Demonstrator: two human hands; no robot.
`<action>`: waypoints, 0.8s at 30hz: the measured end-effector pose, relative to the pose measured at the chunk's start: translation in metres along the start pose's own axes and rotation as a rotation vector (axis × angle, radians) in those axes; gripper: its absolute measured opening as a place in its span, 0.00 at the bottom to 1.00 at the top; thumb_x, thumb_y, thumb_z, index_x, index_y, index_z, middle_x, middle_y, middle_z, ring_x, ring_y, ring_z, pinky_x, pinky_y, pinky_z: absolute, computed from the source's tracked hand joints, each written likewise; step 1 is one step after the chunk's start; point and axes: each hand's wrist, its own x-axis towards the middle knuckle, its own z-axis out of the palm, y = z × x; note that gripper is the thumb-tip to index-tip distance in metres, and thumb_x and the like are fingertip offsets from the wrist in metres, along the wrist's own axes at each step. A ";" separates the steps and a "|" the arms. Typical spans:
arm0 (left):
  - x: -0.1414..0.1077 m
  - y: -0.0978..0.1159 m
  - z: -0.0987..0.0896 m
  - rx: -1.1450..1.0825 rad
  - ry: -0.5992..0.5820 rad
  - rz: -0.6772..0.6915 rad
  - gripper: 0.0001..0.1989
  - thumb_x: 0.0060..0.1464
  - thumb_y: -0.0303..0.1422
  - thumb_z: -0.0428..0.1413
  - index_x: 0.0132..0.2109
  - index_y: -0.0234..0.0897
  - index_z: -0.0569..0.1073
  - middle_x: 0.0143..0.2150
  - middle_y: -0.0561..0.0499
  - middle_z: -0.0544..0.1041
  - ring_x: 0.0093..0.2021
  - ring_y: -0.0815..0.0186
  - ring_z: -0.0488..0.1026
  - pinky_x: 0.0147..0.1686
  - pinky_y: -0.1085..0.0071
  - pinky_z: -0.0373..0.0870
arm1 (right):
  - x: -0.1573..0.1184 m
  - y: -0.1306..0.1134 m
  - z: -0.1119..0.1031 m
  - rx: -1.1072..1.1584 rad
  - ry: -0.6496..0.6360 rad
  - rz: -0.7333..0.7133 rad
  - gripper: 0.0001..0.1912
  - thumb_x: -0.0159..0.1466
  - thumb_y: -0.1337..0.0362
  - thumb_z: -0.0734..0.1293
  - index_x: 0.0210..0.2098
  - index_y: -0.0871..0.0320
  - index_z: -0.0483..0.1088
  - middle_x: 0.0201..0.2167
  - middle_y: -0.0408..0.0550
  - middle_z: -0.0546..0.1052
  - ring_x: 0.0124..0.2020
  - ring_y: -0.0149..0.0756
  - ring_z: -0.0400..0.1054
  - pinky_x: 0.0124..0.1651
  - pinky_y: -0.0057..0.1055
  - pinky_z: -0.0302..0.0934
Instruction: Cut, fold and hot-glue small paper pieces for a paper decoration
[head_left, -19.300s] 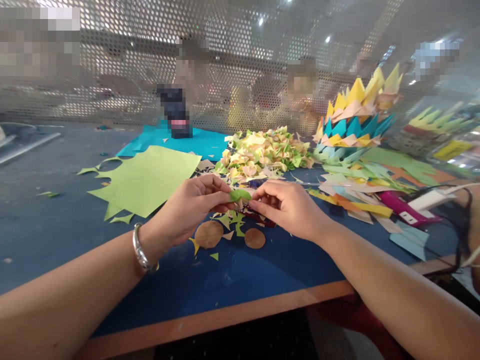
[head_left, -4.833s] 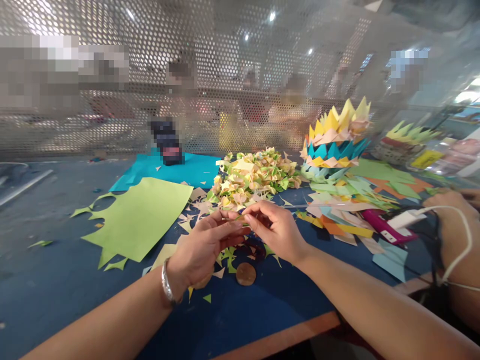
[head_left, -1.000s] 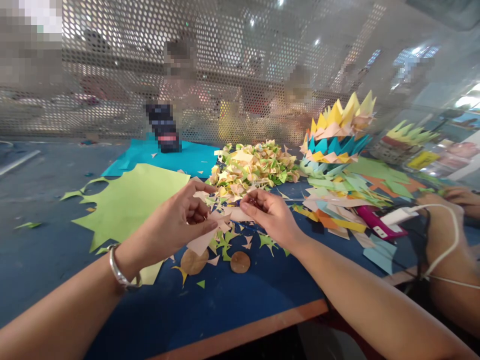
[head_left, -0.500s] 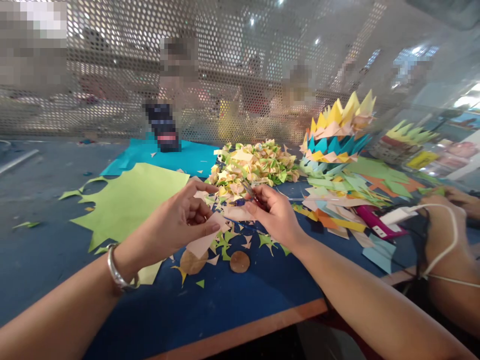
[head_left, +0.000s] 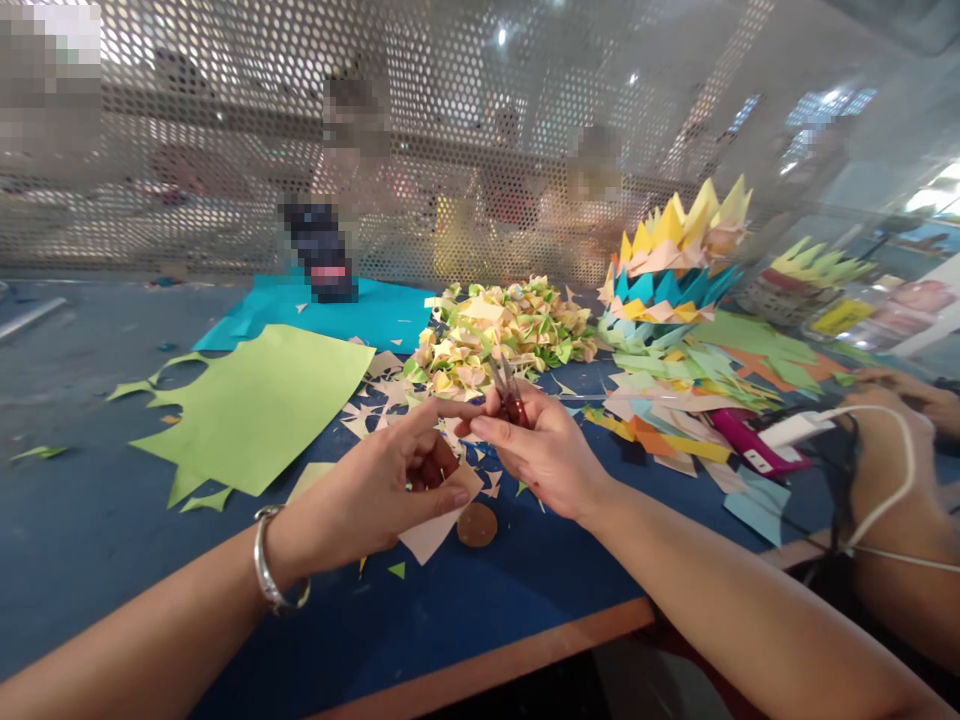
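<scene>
Between thumb and fingers, my left hand (head_left: 409, 475) pinches a pale pink piece of paper (head_left: 435, 532). My left index finger reaches across to the fingers of my right hand (head_left: 544, 450). That right hand is closed around the red handles of small scissors (head_left: 511, 395), whose blades point up and away, slightly apart. Beyond them lies a heap of small cut paper pieces (head_left: 510, 330) in pink, yellow and green. A round brown disc (head_left: 477, 525) rests on the blue table just below my hands. Paper scraps around it are partly covered by my hands.
A green paper sheet (head_left: 262, 410) with a cut edge and a blue sheet (head_left: 390, 315) lie left. Folded-paper tiers (head_left: 671, 270) stand back right, near paper strips (head_left: 675, 400) and a magenta device (head_left: 757, 440) with a white cable. Another person's arm (head_left: 892, 480) is at far right.
My left hand has moved right with the pink paper, up against my right hand. The scissors have turned more upright in my right hand, with the blades now showing clearly.
</scene>
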 end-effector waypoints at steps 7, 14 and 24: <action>0.001 -0.002 -0.005 -0.080 0.122 0.024 0.35 0.58 0.36 0.60 0.68 0.43 0.55 0.31 0.55 0.73 0.31 0.67 0.72 0.30 0.71 0.67 | 0.004 0.004 -0.010 0.003 0.137 -0.105 0.17 0.61 0.55 0.72 0.34 0.52 0.58 0.27 0.37 0.74 0.12 0.19 0.45 0.15 0.29 0.37; 0.003 0.006 -0.003 -0.227 0.283 0.008 0.35 0.53 0.36 0.64 0.63 0.40 0.58 0.29 0.56 0.73 0.29 0.67 0.72 0.28 0.71 0.69 | -0.001 0.001 -0.007 -0.258 0.101 -0.209 0.15 0.60 0.55 0.72 0.34 0.54 0.63 0.28 0.40 0.69 0.25 0.27 0.60 0.27 0.29 0.55; 0.004 -0.005 -0.004 -0.194 0.256 -0.059 0.19 0.55 0.42 0.63 0.49 0.38 0.71 0.30 0.54 0.74 0.29 0.67 0.71 0.28 0.71 0.66 | -0.005 0.007 -0.006 -0.318 0.002 -0.235 0.10 0.63 0.59 0.70 0.35 0.54 0.64 0.29 0.39 0.68 0.25 0.26 0.56 0.26 0.29 0.53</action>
